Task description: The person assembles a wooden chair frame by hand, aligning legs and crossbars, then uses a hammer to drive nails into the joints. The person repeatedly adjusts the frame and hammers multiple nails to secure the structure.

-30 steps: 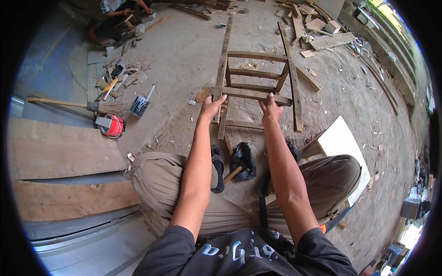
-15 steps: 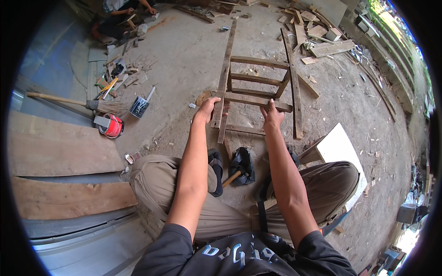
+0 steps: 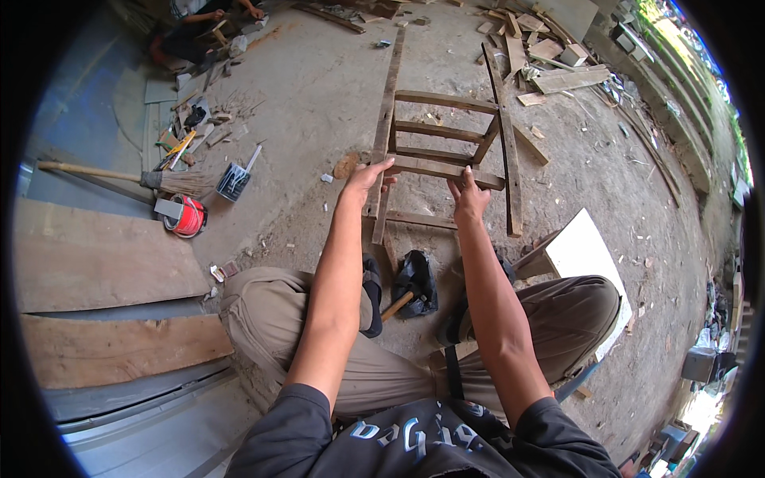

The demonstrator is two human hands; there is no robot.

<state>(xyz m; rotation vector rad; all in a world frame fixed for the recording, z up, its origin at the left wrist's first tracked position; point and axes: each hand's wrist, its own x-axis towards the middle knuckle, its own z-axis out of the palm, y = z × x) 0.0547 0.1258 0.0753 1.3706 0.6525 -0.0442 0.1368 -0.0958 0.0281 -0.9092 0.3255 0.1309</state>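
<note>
A wooden frame (image 3: 449, 169) with two long side posts and several crossbars stands tilted in front of my knees, probably part of a stool or chair. My left hand (image 3: 370, 180) is wrapped round its left post, near the end of the closest crossbar, with the thumb lying across the wood. Toward the right end of that same crossbar, my right hand (image 3: 472, 196) grips it with the thumb on top and the fingers underneath. Between my feet lies a black plastic bag (image 3: 417, 275), with a wooden handle (image 3: 398, 306) against it.
At left are a straw broom (image 3: 171, 182), a red pail (image 3: 188, 217), a small dark tray (image 3: 233, 182) and wide boards (image 3: 111, 259). A white panel (image 3: 588, 251) lies by my right knee. Wood scraps (image 3: 558, 76) are piled far right. Another person (image 3: 195, 36) sits far left.
My left hand has slid slightly up the left post, its thumb now across the wood by the crossbar. My right hand keeps its grip, and the whole view has shifted a little.
</note>
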